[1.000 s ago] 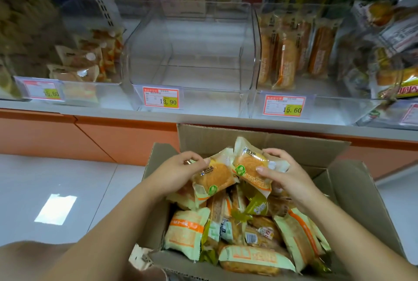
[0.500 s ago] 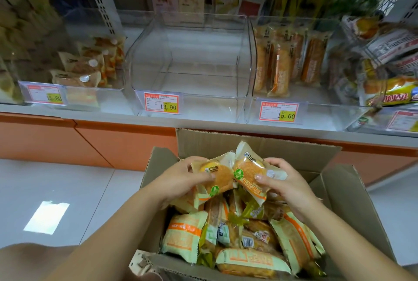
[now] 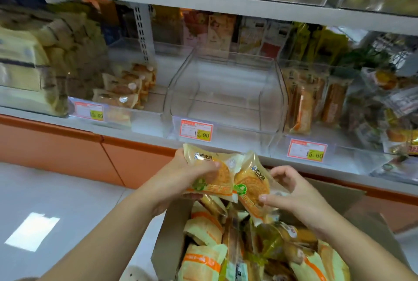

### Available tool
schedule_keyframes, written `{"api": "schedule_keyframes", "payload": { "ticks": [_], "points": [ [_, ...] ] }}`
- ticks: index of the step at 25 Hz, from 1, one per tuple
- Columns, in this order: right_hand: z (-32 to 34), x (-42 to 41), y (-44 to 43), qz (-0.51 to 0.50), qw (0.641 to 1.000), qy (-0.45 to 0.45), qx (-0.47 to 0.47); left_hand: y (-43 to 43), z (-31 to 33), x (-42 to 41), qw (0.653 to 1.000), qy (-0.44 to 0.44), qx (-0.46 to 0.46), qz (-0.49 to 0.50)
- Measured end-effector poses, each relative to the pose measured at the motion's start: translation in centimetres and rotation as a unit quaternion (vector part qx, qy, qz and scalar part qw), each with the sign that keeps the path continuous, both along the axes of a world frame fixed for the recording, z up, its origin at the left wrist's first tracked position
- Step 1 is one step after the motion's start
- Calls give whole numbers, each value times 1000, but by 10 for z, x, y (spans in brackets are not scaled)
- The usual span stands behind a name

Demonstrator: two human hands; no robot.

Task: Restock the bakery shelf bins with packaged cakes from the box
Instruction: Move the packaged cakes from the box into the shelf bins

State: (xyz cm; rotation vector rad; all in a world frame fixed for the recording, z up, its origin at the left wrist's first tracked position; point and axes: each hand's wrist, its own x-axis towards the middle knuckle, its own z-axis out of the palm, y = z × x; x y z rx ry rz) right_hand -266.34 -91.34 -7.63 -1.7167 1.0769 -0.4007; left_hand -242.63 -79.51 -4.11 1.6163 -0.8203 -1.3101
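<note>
My left hand [image 3: 181,179] grips one packaged cake [image 3: 212,172], a round golden cake in a clear wrapper with a green and orange label. My right hand [image 3: 291,192] holds a second packaged cake [image 3: 251,188] beside it. Both packets are raised side by side above the open cardboard box [image 3: 172,235], which holds several more wrapped cakes [image 3: 203,260]. Straight ahead on the shelf stands a clear bin [image 3: 226,97] with nothing in it and a 13.90 price tag [image 3: 196,130] on its front.
A clear bin [image 3: 126,95] to the left holds a few packaged cakes. The bin [image 3: 314,102] to the right holds upright wrapped bread sticks. An orange base panel [image 3: 67,145] runs under the shelf, with pale floor [image 3: 56,201] on the left. Another shelf [image 3: 226,2] hangs overhead.
Both hands have lifted their two cakes up out of the box toward the shelf. The view has tilted upward and moved closer to the bins.
</note>
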Motion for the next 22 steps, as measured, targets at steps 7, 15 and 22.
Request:
{"api": "schedule_keyframes", "payload": {
  "ticks": [7,15,22],
  "points": [
    [90,74,-5,78,985,40,-149,22,64,86,980,-187,-62,28],
    [152,264,-20,156,944,-11,-292,50,58,190,961,-211,-95,152],
    [153,377,-113,202,839,320,-390,22,47,230,953,-216,-127,170]
  ]
}}
